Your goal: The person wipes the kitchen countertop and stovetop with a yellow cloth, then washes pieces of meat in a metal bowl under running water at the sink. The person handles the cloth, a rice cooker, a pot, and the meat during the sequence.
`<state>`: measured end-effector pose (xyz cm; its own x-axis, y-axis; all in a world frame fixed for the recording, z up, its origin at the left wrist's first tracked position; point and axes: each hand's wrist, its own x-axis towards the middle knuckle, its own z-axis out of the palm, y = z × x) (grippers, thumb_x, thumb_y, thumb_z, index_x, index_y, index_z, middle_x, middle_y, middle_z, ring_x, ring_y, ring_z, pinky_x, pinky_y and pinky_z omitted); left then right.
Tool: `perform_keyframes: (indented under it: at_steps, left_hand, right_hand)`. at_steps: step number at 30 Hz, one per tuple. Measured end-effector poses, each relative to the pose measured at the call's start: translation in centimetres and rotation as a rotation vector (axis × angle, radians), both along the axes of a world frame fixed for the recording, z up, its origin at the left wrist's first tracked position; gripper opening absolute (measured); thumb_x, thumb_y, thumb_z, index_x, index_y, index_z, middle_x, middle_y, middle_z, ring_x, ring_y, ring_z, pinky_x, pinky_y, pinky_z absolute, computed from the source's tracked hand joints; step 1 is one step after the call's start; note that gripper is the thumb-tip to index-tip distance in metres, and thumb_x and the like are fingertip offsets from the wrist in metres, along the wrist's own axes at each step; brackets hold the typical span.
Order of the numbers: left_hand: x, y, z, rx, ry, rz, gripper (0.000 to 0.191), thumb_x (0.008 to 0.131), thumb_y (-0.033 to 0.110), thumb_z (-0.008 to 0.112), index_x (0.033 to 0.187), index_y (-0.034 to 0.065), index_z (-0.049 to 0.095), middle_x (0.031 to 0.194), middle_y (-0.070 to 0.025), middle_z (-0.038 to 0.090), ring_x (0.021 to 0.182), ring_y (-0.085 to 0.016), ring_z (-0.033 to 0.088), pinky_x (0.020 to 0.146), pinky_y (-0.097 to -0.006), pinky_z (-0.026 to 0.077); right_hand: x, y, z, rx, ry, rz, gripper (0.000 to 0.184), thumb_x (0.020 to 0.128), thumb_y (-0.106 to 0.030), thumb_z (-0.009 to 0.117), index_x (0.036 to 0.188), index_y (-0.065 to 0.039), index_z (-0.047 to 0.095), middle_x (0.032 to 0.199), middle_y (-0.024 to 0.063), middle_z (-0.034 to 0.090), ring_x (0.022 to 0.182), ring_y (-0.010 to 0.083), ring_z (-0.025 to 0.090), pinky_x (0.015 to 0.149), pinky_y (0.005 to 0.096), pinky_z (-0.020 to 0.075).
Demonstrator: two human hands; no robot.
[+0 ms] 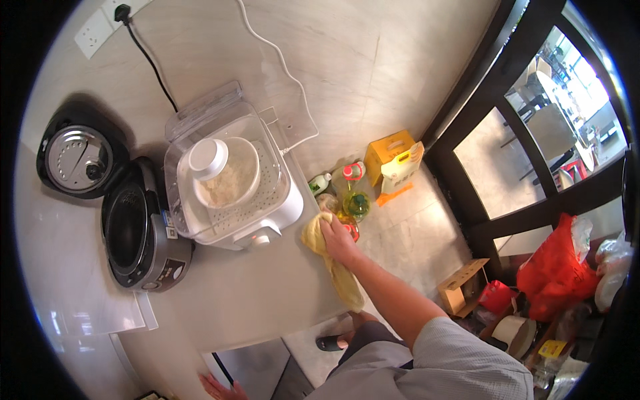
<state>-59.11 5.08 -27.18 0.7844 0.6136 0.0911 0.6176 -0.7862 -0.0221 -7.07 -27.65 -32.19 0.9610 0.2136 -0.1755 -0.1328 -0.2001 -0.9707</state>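
Observation:
My right hand (340, 237) is closed on a yellow cloth (345, 282) at the right edge of the grey countertop (250, 295), and the cloth hangs along that edge. At the bottom, near the counter's front edge, my left hand (220, 387) is partly in view with fingers spread, and no object shows in it. Left of the cloth stands a white electric steamer (260, 227) with a clear plastic housing. Inside it a white bowl (252, 172) holds a pale, floury-looking food, with a round white knob or cap above it.
An open-lidded rice cooker (170, 260) stands left of the steamer. Bottles of oil (356, 205), a yellow carton (387, 155) and a pouch are on the floor beyond the counter. A red plastic bag (555, 275), boxes and a dark-framed glass door (452, 200) are at right.

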Motion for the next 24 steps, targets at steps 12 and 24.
perform_keyframes:
  at_steps: [12, 24]
  left_hand:
    - [2.1, -0.8, 1.9, -0.188, -0.022, 0.059, 0.096, 0.069, 0.008, 0.080, 0.153, 0.0013, 0.033, 0.165, -0.0278, 0.023, 0.152, -0.048, 0.022, 0.124, -0.0563, 0.017]
    - [-0.3, 1.2, 0.8, -0.174, 0.177, 0.212, 0.080, 0.088, 0.042, 0.075, 0.152, 0.0092, 0.039, 0.170, -0.0188, 0.014, 0.158, -0.036, 0.014, 0.127, -0.0570, 0.012]
  right_hand:
    - [12.2, 3.5, -3.4, -0.178, -0.054, 0.001, 0.049, 0.103, -0.025, 0.044, 0.146, -0.002, 0.051, 0.135, 0.0207, 0.062, 0.127, 0.0327, 0.057, 0.111, 0.0395, 0.0414]
    - [-10.1, 5.2, 7.6, -0.814, -0.747, 1.114, 0.085, 0.092, -0.034, 0.064, 0.153, 0.012, 0.028, 0.163, 0.0372, 0.017, 0.150, 0.0622, 0.006, 0.123, 0.0686, 0.0059]
